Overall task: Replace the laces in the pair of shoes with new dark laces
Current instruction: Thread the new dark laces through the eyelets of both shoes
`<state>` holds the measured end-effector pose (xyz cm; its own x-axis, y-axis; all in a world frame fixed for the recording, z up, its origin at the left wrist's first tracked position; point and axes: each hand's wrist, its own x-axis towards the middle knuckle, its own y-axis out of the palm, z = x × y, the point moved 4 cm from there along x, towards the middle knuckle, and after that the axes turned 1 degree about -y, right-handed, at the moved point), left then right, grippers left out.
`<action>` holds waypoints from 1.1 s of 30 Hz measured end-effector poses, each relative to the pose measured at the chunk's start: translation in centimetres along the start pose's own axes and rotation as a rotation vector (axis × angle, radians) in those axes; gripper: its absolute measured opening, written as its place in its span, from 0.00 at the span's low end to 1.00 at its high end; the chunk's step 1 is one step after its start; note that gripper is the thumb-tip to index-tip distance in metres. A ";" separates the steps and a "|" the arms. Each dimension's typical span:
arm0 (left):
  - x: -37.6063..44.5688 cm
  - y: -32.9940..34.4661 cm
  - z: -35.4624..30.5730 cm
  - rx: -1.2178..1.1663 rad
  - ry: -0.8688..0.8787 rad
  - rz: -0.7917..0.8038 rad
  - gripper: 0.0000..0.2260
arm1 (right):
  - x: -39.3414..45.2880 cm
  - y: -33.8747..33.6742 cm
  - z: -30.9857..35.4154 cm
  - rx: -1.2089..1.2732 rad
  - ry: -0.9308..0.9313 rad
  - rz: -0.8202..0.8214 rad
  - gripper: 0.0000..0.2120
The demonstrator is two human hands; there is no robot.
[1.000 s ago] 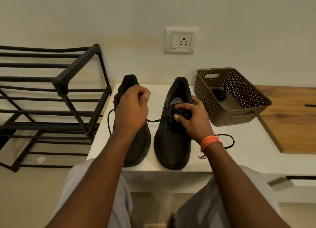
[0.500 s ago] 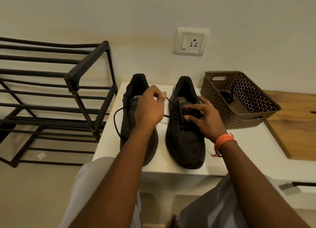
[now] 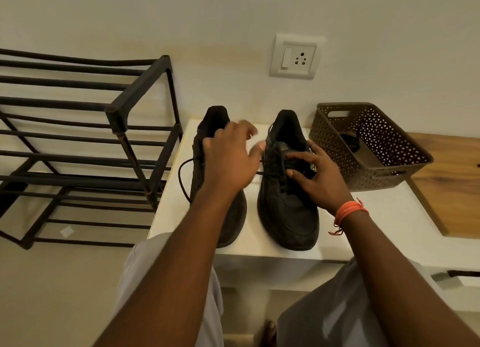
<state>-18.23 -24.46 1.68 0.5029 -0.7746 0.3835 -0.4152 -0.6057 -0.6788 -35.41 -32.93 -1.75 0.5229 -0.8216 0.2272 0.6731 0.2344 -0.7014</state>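
Since the earlier frame the left hand (image 3: pixel 228 162) has been opened: the pinch on the dark lace (image 3: pixel 185 180) is released, the fingers are spread and motion-blurred, and the hand is held over the left shoe (image 3: pixel 218 216) and the gap between the pair. The right hand (image 3: pixel 315 176) is kept on the tongue and eyelets of the right shoe (image 3: pixel 288 203), fingers loosely curled and pressed on the lacing; whether a lace is pinched there cannot be told. Both shoes are stood side by side, toes toward the person, on the white desk (image 3: pixel 384 216), their toes close to its near edge. The lace is seen looped out past the left shoe toward the desk's left edge and crossing the gap to the right shoe. A black metal shoe rack (image 3: pixel 124 118) is set just beside the desk's left edge, leaving little room there. A brown perforated basket (image 3: pixel 337 149), with a dark item inside, is placed just right of the right shoe, near the back wall. Bare desk surface is left in front of the basket, bounded by a wooden panel (image 3: pixel 449 180) on the right.
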 end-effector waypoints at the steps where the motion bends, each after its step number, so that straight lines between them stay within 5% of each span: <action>1: -0.1 1.5 -0.5 0.225 0.078 0.079 0.12 | -0.1 0.0 -0.1 -0.012 0.003 0.000 0.20; 3: -0.3 3.5 -1.1 0.475 0.146 0.187 0.15 | -0.3 0.0 -0.3 -0.012 0.013 0.004 0.24; 7: -0.5 4.8 -1.3 0.485 0.156 0.293 0.14 | -0.3 -0.2 -0.8 0.044 0.023 0.009 0.27; 10: 0.0 2.7 -0.7 0.248 0.030 0.043 0.10 | -0.2 -0.6 -0.9 0.075 0.039 0.012 0.28; 13: 0.0 -1.3 0.4 -0.028 -0.229 -0.403 0.08 | -0.3 -0.9 -1.2 0.110 0.065 0.023 0.29; 16: -0.3 -4.2 2.2 -0.023 -0.364 -0.623 0.09 | -0.3 -0.8 -1.3 0.123 0.069 0.024 0.30; 26: -0.9 4.3 -1.6 0.494 0.235 0.252 0.16 | -0.2 -0.3 -1.6 0.110 0.076 0.025 0.33; 28: -0.6 4.3 -1.6 0.445 0.211 0.219 0.13 | -0.2 -0.3 -1.6 0.115 0.077 0.025 0.34; 33: 0.2 -0.6 1.0 0.215 -0.030 -0.182 0.08 | 0.1 -0.6 -1.9 0.134 0.100 0.015 0.37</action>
<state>-17.07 -24.06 1.56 0.5783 -0.6489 0.4945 -0.1475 -0.6792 -0.7190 -36.75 -34.09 -2.61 0.4835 -0.8634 0.1440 0.7328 0.3092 -0.6061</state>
